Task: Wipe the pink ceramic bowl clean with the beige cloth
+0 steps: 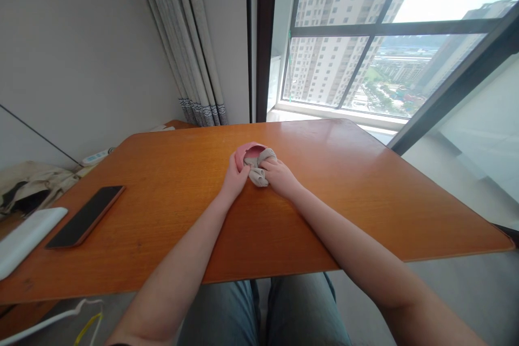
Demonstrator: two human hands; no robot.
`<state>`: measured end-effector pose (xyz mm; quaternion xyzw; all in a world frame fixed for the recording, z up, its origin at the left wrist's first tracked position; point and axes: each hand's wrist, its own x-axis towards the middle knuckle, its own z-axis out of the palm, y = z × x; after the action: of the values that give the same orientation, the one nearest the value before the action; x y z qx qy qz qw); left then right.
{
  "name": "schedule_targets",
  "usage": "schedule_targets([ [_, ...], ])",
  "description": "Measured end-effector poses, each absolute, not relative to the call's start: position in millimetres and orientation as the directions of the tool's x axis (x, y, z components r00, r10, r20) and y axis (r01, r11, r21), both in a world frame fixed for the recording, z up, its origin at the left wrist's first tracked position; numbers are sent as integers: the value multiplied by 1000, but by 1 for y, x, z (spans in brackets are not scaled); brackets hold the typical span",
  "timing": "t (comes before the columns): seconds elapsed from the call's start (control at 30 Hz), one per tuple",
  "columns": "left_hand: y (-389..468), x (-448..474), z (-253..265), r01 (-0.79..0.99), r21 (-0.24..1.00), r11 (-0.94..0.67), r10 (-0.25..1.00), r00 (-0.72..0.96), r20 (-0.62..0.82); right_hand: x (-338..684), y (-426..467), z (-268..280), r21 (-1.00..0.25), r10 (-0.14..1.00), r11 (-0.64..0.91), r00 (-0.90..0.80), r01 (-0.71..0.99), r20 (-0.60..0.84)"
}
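A pink hollow, bowl-shaped object (242, 152) is held over the middle of the wooden table (162, 173), its opening tilted toward me. My left hand (233, 179) is closed on its left side, with the thumb at the near rim. A crumpled light grey cloth (258, 175) is bunched at the opening and hangs down below it. My right hand (283, 177) is closed on this cloth at the right side of the pink object. Some of the right fingertips are hidden in the folds.
A dark-screened phone (87, 216) lies at the table's left, beside a white slab-like object (30, 238). Beige fabric (36, 181) and a white remote-like item (97, 157) are beyond the left edge. White and yellow hangers (81, 311) show below. A large window stands behind.
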<state>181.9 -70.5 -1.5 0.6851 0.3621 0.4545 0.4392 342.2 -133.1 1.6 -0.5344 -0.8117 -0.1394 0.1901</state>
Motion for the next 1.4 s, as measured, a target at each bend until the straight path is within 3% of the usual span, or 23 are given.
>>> schedule_targets([
  [0.13, -69, 174, 5, 140, 882, -450, 848, 375, 373, 344, -135, 7, 62, 783, 438, -414, 897, 465],
  [0.33, -85, 196, -10, -72, 951, -300, 910, 277, 308, 339, -134, -4, 2, 851, 289, -258, 957, 458],
  [0.47, -80, 191, -5, 24, 957, -289, 933, 232, 276, 337, -133, -7, 0, 801, 371, -320, 929, 506],
  [0.67, -67, 172, 9, 213, 880, -424, 882, 318, 348, 341, -132, -5, 163, 663, 471, -470, 867, 583],
  [0.9, -85, 199, -10, -57, 955, -291, 921, 255, 295, 343, -129, -13, 129, 718, 346, -351, 929, 601],
  [1.2, -69, 172, 6, 230, 839, -493, 852, 320, 413, 342, -129, -7, 172, 639, 455, -455, 874, 620],
  [1.4, -86, 188, 5, 54, 910, -411, 894, 220, 390, 342, -131, -9, 162, 628, 379, -381, 911, 679],
])
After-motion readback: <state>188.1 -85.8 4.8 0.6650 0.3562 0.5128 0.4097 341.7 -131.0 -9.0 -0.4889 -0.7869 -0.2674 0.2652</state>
